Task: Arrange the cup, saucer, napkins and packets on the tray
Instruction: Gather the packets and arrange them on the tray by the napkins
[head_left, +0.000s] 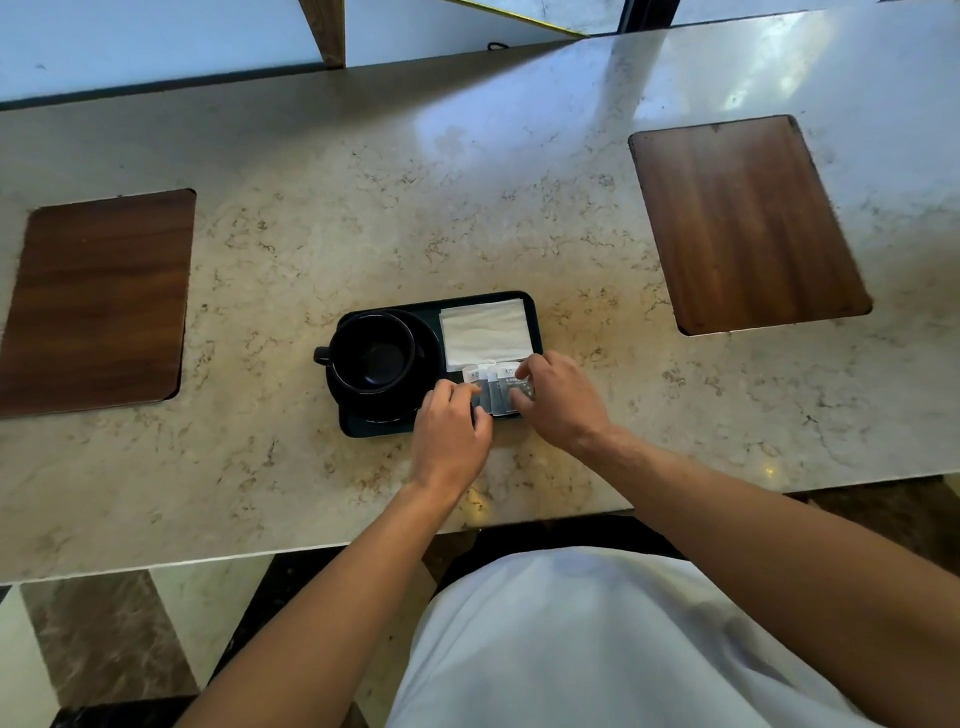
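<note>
Packets (493, 389): fanned row in the tray's (535, 312) near-right corner, below the napkins (485, 330), long axes running away from the person. Left hand (451, 431) and right hand (558, 400) flank them, fingertips apparently pinching the row's ends; right nearer.

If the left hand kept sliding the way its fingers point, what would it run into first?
Probably the right hand: the left hand points up and right across the packets both are touching. Past that lies the napkin.
</note>
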